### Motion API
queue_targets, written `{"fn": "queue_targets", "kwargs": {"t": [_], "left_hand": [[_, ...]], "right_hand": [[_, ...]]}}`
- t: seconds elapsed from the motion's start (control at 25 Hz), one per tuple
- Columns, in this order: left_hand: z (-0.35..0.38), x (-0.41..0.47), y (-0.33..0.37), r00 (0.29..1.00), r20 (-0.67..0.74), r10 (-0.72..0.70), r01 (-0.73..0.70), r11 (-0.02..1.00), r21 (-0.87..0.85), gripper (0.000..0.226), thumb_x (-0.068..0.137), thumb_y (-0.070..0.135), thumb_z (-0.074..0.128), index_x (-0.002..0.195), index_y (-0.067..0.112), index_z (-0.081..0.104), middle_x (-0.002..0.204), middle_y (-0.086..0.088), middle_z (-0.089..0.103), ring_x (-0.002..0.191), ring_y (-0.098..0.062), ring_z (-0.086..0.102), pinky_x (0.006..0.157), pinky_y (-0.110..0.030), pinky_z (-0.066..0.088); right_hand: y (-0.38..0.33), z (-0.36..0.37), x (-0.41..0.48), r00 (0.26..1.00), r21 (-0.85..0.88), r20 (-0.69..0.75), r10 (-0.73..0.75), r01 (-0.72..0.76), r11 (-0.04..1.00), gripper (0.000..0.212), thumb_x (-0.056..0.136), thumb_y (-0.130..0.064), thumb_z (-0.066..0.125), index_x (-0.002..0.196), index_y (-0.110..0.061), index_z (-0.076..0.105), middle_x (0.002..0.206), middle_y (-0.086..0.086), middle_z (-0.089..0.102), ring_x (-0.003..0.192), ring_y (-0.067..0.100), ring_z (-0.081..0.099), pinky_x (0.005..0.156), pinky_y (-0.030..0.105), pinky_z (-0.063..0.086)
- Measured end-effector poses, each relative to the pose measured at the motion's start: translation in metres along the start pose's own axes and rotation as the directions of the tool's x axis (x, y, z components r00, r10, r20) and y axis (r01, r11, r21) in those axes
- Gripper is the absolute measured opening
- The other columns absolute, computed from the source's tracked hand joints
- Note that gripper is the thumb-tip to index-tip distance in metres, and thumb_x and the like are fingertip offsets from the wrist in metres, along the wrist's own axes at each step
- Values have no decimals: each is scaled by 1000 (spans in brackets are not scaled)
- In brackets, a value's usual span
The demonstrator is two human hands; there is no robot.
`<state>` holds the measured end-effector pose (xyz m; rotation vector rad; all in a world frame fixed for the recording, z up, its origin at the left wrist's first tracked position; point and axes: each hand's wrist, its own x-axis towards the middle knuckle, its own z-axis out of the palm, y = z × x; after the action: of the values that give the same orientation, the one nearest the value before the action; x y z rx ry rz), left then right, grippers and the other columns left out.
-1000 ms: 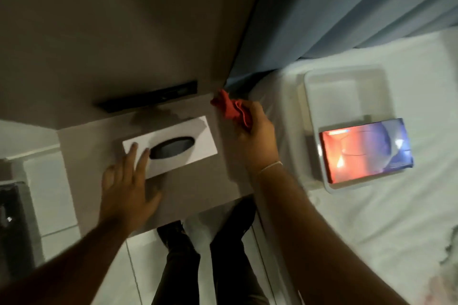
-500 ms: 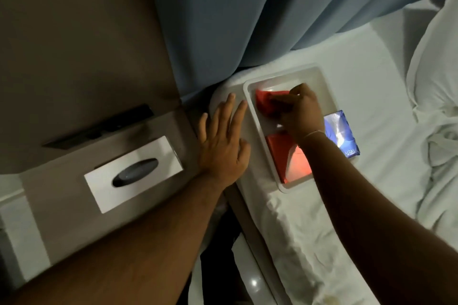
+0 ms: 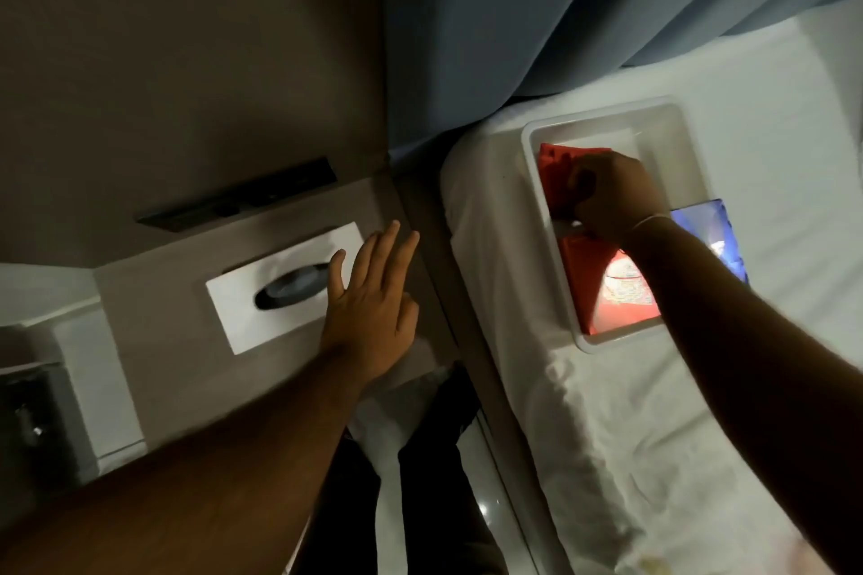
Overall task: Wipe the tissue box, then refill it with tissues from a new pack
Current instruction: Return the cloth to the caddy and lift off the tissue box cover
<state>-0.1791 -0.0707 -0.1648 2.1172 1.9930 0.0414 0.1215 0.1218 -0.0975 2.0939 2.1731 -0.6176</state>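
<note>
The white tissue box [image 3: 261, 294] with a dark oval slot lies on the beige bedside table [image 3: 163, 369]. My left hand [image 3: 373, 299] hovers open, fingers spread, over the box's right end. On the bed stands a white tray [image 3: 602, 117]. Inside it my right hand [image 3: 616, 196] is closed on the red cloth [image 3: 555, 173] at the tray's far end. The new tissue pack [image 3: 611, 289], red and blue and shiny, lies in the tray's near end, partly hidden by my right forearm.
A blue curtain [image 3: 537, 14] hangs behind the tray and bed. A dark switch panel [image 3: 238, 201] sits on the wall behind the tissue box. White bedsheets [image 3: 654, 434] cover the bed on the right. My legs [image 3: 411, 481] stand between table and bed.
My right hand carried the red cloth from the table into the tray. My left hand left the box, swung toward the bed edge, then came back over the box's right end.
</note>
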Motion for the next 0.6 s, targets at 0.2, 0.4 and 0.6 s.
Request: {"fn": "queue_targets", "kwargs": {"t": [0.2,0.4,0.6], "left_hand": [[3,-22,-31,977,75,-201,204,978,-37,79,93,38,38,169,25,17,176,-6,20,158,-27,28,123,-59,21],[20,-68,-78,709,191,-679,705,675,-219,74,103,42,47,169,26,16,177,-2,15,159,-25,21,124,-57,18],[43,-83,-148,273,415,-868,934,136,-330,79,101,62,51,162,14,36,170,-10,30,149,-36,40,120,-55,32]], "right_hand": [[-10,-20,-9,986,-11,157,53,-52,999,23,77,-4,89,97,-12,83,103,20,78,98,41,72,92,46,56],[-82,-15,-54,948,262,-318,-17,105,959,15,89,-31,76,97,-18,78,84,5,77,77,18,73,80,31,59],[-209,138,-76,996,521,86,-6,-40,852,32,96,-43,73,110,-15,72,102,5,76,94,22,72,85,38,58]]}}
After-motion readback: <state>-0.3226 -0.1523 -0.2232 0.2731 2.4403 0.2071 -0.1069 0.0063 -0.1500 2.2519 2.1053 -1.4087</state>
